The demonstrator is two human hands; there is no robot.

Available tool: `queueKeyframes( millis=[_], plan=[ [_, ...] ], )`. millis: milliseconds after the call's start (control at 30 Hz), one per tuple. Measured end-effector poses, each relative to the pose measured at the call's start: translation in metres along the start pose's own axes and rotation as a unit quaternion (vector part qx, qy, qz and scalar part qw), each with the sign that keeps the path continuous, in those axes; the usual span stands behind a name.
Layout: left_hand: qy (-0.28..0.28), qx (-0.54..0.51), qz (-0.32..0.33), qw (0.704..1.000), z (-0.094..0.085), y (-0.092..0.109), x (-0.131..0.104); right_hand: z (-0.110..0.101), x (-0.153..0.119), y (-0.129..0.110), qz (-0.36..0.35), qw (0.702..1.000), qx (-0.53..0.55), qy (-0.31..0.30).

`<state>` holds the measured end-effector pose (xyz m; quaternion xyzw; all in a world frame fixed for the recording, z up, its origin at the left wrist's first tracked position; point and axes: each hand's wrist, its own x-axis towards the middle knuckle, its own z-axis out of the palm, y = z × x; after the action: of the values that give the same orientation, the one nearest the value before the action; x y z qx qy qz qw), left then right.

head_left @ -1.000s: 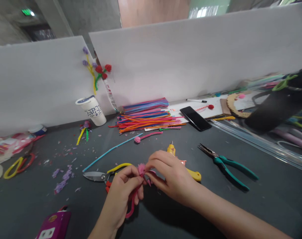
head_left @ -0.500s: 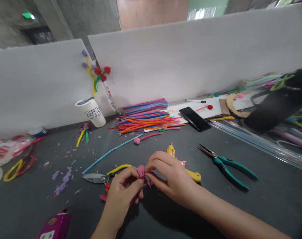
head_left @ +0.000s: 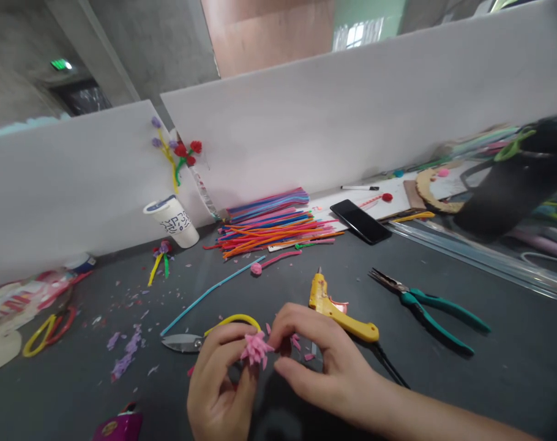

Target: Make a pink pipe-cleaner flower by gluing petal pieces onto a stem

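Observation:
A spiky pink pipe-cleaner flower head (head_left: 256,348) is pinched between the thumb and fingers of my left hand (head_left: 223,380). Just to its right is my right hand (head_left: 322,355), thumb and fingers curved and apart, one fingertip close to the flower's edge; I see nothing held there. Scissors (head_left: 182,343) with a yellow and red handle lie partly hidden behind my left hand. Beyond my right hand rests a yellow glue gun (head_left: 340,312). Small pink scraps (head_left: 295,342) lie on the dark table between the hands.
Green-handled pliers (head_left: 425,306) lie at right, a phone (head_left: 360,221) beyond them. Bundled pipe cleaners (head_left: 269,229) and a paper cup (head_left: 175,223) stand along the white partition. A blue pipe cleaner (head_left: 209,297), purple scraps (head_left: 127,352) and another pair of scissors (head_left: 49,331) lie left.
My right hand has let go of the pink flower and its fingers have spread apart. My left hand has turned the flower toward me. The view has shifted slightly.

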<state>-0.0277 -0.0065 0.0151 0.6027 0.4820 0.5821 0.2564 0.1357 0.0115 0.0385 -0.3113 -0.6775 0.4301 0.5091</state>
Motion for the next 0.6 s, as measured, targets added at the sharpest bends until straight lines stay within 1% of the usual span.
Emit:
queueKeyframes(
  millis=[67,133,233,400,500,600],
  plan=[
    [0.012,0.013,0.020,1.000,0.001,-0.001,-0.001,0.002,-0.001,0.000,0.018,1.000,0.012,0.006],
    [0.031,0.003,0.030,0.999,0.003,-0.003,-0.003,0.003,-0.001,0.001,0.031,0.999,0.020,0.012],
    [0.060,-0.008,0.025,0.998,0.008,-0.007,-0.008,0.004,-0.001,0.001,0.042,0.999,0.029,0.015],
    [0.091,0.043,0.015,0.995,0.013,-0.010,-0.010,0.003,-0.001,0.000,0.045,0.999,0.022,0.020],
    [0.081,0.043,-0.031,0.995,0.014,-0.002,-0.006,0.001,0.000,0.001,0.035,0.999,0.009,0.036],
    [0.055,-0.008,-0.123,0.991,0.014,0.009,0.000,0.000,0.001,0.003,0.005,0.998,-0.018,0.052]
  ],
)
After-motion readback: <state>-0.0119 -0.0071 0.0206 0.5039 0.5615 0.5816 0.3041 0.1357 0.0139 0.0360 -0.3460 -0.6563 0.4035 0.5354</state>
